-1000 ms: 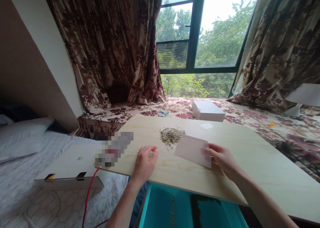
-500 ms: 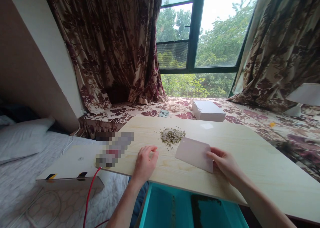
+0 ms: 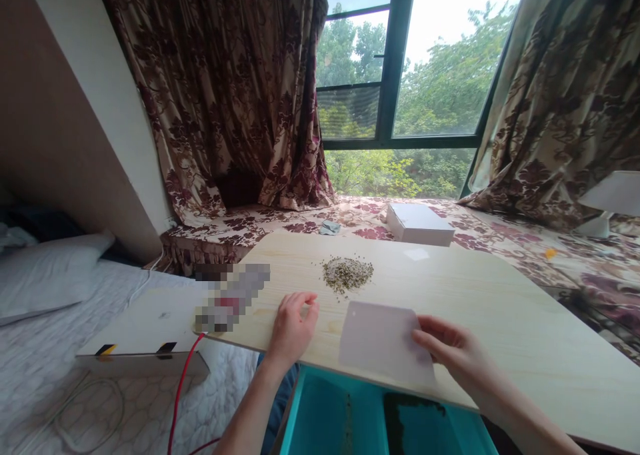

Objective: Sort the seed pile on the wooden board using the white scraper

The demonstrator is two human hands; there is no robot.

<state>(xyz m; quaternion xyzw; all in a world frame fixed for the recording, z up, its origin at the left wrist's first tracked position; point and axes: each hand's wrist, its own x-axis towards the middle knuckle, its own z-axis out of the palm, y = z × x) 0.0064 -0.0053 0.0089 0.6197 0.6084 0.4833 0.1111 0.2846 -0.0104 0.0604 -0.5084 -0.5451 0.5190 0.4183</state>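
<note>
A small pile of greenish-brown seeds (image 3: 347,273) lies on a pale wooden board (image 3: 500,322). My right hand (image 3: 453,355) pinches the right edge of a flat, pale pink plastic card (image 3: 383,342), which is held near the board's front edge, below the pile. My left hand (image 3: 293,325) rests on the board to the left of the card with its fingers loosely curled and holds nothing.
A teal bin (image 3: 325,418) sits under the board's front edge. A white box (image 3: 417,223) lies on the patterned window seat behind. A flat white carton (image 3: 145,325), a red cable (image 3: 177,395) and a bed with a pillow (image 3: 47,275) are at left. A blurred patch (image 3: 233,297) covers something on the board.
My right hand has drawn the pink card back from beside the seed pile toward the board's front edge and laid it flatter. My left hand has stayed put.
</note>
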